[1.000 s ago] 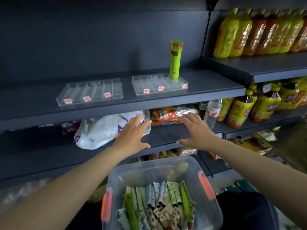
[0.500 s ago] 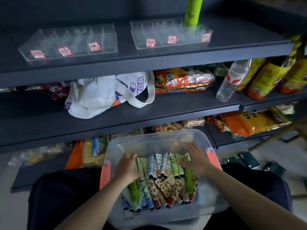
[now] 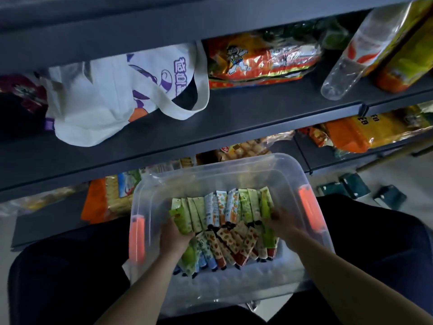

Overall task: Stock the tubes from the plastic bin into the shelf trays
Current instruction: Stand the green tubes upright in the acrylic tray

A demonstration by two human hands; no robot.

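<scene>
The clear plastic bin [image 3: 234, 167] has two orange side latches [image 3: 137, 239]. Inside, the squeeze tubes [image 3: 222, 209] are pale green, white with orange print, and cream with brown spots. The white cloth tote bag [image 3: 105, 95] carries purple print. The snack pack [image 3: 257, 59] is red-orange.

Both hands reach into the clear plastic bin [image 3: 288, 174] at lower centre: left hand [image 3: 174, 235] grips a green tube [image 3: 181, 219], right hand [image 3: 280, 222] grips another tube [image 3: 266, 206].

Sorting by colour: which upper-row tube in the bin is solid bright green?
The far-right tube, under the right hand; its neighbours are pale or patterned.
</scene>
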